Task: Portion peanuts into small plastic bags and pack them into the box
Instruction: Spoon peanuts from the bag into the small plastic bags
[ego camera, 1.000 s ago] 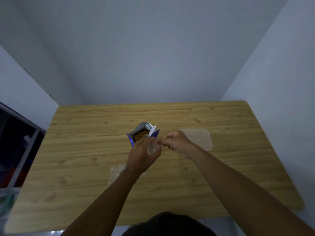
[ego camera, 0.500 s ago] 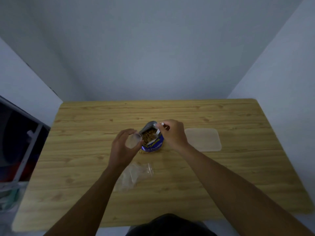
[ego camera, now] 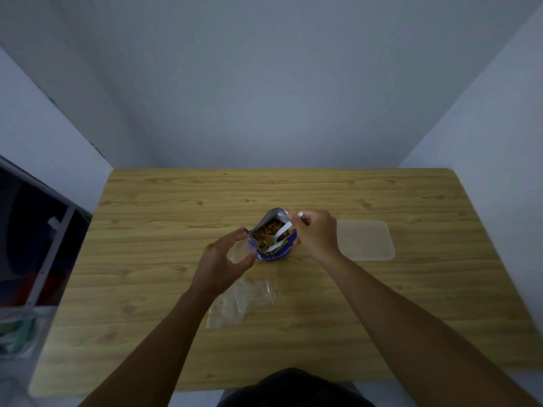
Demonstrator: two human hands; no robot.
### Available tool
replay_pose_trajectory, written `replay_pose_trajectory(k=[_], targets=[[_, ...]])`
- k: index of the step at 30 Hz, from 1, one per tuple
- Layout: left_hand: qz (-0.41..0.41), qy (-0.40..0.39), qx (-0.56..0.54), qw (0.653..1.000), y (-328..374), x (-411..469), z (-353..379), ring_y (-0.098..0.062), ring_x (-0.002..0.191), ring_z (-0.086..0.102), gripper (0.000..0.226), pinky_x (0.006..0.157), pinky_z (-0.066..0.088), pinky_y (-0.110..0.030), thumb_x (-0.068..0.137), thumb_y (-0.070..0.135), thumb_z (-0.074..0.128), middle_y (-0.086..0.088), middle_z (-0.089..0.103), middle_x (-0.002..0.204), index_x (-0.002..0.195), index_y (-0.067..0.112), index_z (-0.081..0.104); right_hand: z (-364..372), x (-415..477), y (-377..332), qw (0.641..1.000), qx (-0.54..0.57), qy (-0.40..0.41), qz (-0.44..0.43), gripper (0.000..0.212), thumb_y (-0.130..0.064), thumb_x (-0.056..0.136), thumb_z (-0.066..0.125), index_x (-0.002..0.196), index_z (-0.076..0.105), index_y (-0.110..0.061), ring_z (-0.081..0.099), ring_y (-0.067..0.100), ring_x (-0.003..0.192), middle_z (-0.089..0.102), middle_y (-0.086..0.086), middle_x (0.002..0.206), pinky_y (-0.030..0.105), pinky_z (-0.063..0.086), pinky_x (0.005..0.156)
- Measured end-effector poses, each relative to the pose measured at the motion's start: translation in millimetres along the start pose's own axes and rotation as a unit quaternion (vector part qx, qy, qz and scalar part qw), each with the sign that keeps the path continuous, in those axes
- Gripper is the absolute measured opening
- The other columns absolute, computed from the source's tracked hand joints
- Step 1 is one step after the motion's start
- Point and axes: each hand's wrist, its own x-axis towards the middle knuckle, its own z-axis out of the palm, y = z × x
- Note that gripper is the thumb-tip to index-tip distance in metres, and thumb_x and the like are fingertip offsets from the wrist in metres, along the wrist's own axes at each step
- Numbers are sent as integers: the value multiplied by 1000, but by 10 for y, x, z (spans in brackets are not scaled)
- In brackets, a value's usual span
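Where the spoon (ego camera: pixel 281 230) dips into the peanut pouch (ego camera: pixel 271 239), its bowl hides.

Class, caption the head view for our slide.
Right hand dips white plastic spoon into blue peanut packet; left hand holds small clear bag.

You're sitting at a light wood-grain table (ego camera: pixel 164 289) with rounded corners, pushed right up against a plain back wall (ego camera: pixel 264 83) that's a flat bluish grey. Another plain wall (ego camera: pixel 499 118) closes you in on the right, and a third one (ego camera: pixel 38 118) angles in on the left, so it's basically a little alcove. Lighting is pretty dim and even, no hard shadows anywhere on the tabletop. Down on your left, beside the table, there's a dark opening with a pale grey metal frame (ego camera: pixel 50 248) across it, can't really tell what's behind it. Below that sits something blurry and greenish (ego camera: pixel 14 333), too smeared to make out.
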Motion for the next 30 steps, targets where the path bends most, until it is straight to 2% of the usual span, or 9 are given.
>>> replay_pose_trajectory(k=[6, 10, 12, 15, 17, 19, 23, 27, 30], targets=[[-2, 4, -5, 1000, 8, 14, -20, -3, 118, 61, 47, 102, 45, -19, 73, 27, 85, 0, 65, 130, 115, 16, 69, -14, 31, -8, 997, 43, -5, 59, 34, -37, 92, 71, 69, 75, -13, 61, 9, 39, 66, 4, 48, 19, 49, 48], [-10, 16, -9, 1000, 18, 14, -43, -5, 116, 62, 49, 100, 50, -26, 73, 27, 85, 0, 66, 128, 118, 17, 68, -34, 23, 35, 992, 82, 8, 94, 31, -35, 93, 71, 72, 76, -12, 59, 11, 41, 70, 4, 54, 21, 47, 49], [-18, 33, -11, 999, 40, 33, -62, -6, 110, 64, 50, 95, 51, -24, 73, 25, 86, 0, 68, 124, 118, 15, 68, -44, 46, 60, 988, 106, 14, 115, 29, -35, 93, 71, 72, 76, -15, 62, 15, 45, 75, 6, 64, 26, 47, 53], [1, 49, -1, 999, 99, 92, -97, -7, 91, 63, 44, 80, 52, -21, 72, 22, 86, 4, 69, 108, 111, 15, 68, -95, 67, 72, 980, 129, 31, 148, 26, -33, 92, 71, 73, 76, -17, 62, 15, 48, 76, 5, 69, 30, 50, 55], [10, 54, 12, 998, 134, 140, -108, -8, 83, 62, 43, 74, 50, -20, 72, 22, 86, 5, 67, 102, 111, 14, 68, -152, 84, 81, 971, 160, 44, 173, 20, -28, 93, 71, 82, 76, -12, 59, 14, 47, 77, 4, 71, 28, 49, 51], [8, 57, 24, 998, 166, 191, -102, -8, 80, 60, 44, 73, 48, -18, 73, 23, 85, 5, 66, 97, 113, 15, 68, -210, 98, 96, 960, 191, 47, 201, 16, -24, 94, 71, 91, 74, -9, 56, 12, 45, 77, 4, 74, 25, 46, 45], [-4, 34, 44, 998, 204, 306, -58, -8, 78, 57, 46, 72, 43, -16, 72, 26, 84, 5, 64, 93, 114, 16, 69, -293, 109, 131, 939, 243, 39, 241, 12, -20, 95, 70, 92, 71, -9, 55, 12, 46, 77, 8, 77, 25, 44, 44], [-21, 16, 57, 998, 234, 391, -12, -11, 81, 58, 46, 73, 47, -24, 72, 28, 83, 2, 64, 95, 114, 16, 69, -368, 152, 111, 924, 283, 35, 255, 14, -19, 94, 71, 89, 71, -6, 53, 13, 47, 78, 12, 78, 26, 41, 45], [-31, 8, 60, 998, 275, 438, 17, -14, 84, 59, 45, 75, 51, -29, 72, 28, 83, 2, 65, 95, 113, 16, 69, -452, 195, 21, 929, 286, 35, 230, 14, -19, 95, 71, 87, 71, -7, 53, 13, 48, 78, 13, 81, 27, 43, 46]])
